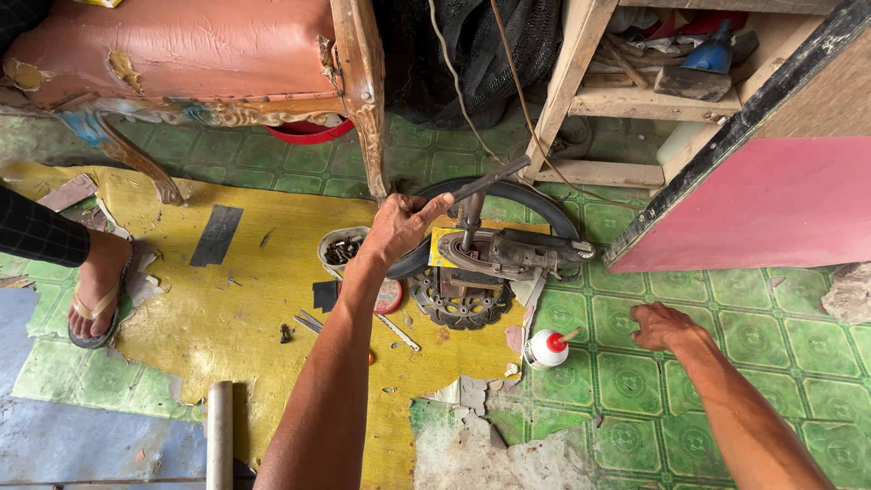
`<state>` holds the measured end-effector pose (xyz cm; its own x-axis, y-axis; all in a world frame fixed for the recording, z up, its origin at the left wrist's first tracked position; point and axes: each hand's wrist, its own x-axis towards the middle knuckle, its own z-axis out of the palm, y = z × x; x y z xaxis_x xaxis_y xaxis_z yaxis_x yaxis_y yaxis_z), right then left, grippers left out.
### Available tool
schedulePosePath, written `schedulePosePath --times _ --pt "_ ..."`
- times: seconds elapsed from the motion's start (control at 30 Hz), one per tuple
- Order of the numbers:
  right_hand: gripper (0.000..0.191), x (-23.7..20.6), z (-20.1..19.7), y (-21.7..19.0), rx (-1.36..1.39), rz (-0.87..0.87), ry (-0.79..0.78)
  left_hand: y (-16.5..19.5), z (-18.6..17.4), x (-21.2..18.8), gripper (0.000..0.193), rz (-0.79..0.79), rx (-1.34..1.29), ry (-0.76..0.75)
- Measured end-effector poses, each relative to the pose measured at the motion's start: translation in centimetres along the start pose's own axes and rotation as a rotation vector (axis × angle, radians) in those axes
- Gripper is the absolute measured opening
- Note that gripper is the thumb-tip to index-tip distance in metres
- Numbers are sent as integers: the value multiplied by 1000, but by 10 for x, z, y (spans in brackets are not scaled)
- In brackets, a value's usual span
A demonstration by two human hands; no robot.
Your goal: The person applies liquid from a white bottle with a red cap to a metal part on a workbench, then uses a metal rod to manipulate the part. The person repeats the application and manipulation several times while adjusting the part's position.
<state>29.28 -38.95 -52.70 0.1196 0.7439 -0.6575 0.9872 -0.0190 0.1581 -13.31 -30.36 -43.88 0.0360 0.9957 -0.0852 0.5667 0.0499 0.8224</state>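
Note:
My left hand [399,227] grips the end of a dark metal handle [490,180] that rises from a rusty metal press tool [508,254] standing on the floor. A black rubber tyre ring [544,200] curves around the tool, and a toothed brake disc [458,304] lies under it. My right hand [660,327] rests flat on the green tiled floor with fingers spread, empty, a short way right of a small white bottle with a red cap [547,347].
A small bowl of dark bolts [342,247] and a round red-rimmed lid [390,298] sit beside my left forearm. A worn chair [209,63], a wooden shelf [617,100] and a pink board [771,200] stand behind. Another person's sandalled foot [95,290] is at left, a grey pipe [219,436] below.

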Motion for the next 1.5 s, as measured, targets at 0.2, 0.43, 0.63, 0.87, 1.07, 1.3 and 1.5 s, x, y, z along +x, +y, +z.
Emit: schedulePosePath --times 0.2,0.43,0.63,0.87,1.07,1.3,1.5 --pt "52 1 -1 -1 4 -9 7 0 -1 -1 70 2 -3 -3" --pt "52 3 2 -2 2 -3 -4 -2 1 0 69 10 -13 4" --pt "52 3 1 -2 -3 -3 5 -6 0 1 70 12 -1 10" --pt "52 3 1 -3 3 -3 8 -7 1 1 70 20 -6 19" --pt "50 0 0 -6 -10 -10 3 -5 0 1 70 21 4 18" --pt "52 -2 -1 -10 -14 -16 7 -4 0 0 70 31 -8 23" --pt "50 -2 -2 -10 -29 -25 5 -4 0 -1 68 29 -27 24"
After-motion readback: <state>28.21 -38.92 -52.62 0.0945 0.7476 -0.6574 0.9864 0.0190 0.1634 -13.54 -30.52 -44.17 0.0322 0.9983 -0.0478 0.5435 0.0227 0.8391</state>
